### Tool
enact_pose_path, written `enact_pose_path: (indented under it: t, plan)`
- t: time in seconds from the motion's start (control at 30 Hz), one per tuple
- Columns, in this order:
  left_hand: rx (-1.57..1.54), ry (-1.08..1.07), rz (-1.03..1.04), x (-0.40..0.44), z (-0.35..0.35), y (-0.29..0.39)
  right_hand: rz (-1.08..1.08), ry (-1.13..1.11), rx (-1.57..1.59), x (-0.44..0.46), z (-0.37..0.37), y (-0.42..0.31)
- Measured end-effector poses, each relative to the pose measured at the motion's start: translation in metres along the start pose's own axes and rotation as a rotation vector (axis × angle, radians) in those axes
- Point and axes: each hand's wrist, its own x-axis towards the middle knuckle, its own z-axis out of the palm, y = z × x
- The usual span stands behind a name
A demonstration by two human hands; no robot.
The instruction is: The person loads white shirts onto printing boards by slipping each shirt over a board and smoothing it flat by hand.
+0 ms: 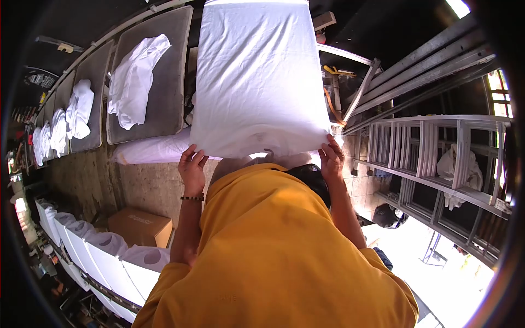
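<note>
A white T-shirt [260, 76] lies spread over a long flat board in front of me, with soft diagonal creases toward its far part. My left hand [192, 164] pinches the near left corner of the fabric, a beaded bracelet on that wrist. At the near right corner, my right hand [331, 157] has its fingers closed on the edge of the same shirt. The near hem sags slightly between both hands. The fabric hides the board beneath.
Dark boards [178, 71] run in a row to the left, each carrying a crumpled white garment [136, 82]. Lower left are white-covered boards [106, 257] and a cardboard box [139, 227]. Metal ladders [432, 147] and long poles [426, 60] stand on the right.
</note>
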Motion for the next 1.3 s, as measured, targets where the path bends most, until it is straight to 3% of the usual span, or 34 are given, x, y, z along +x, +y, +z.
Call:
enact_pose_path:
  t: [1.3]
  plan:
    - [0.095, 0.009, 0.113, -0.025, 0.009, 0.029, -0.181, 0.003, -0.076, -0.028, 0.022, -0.022]
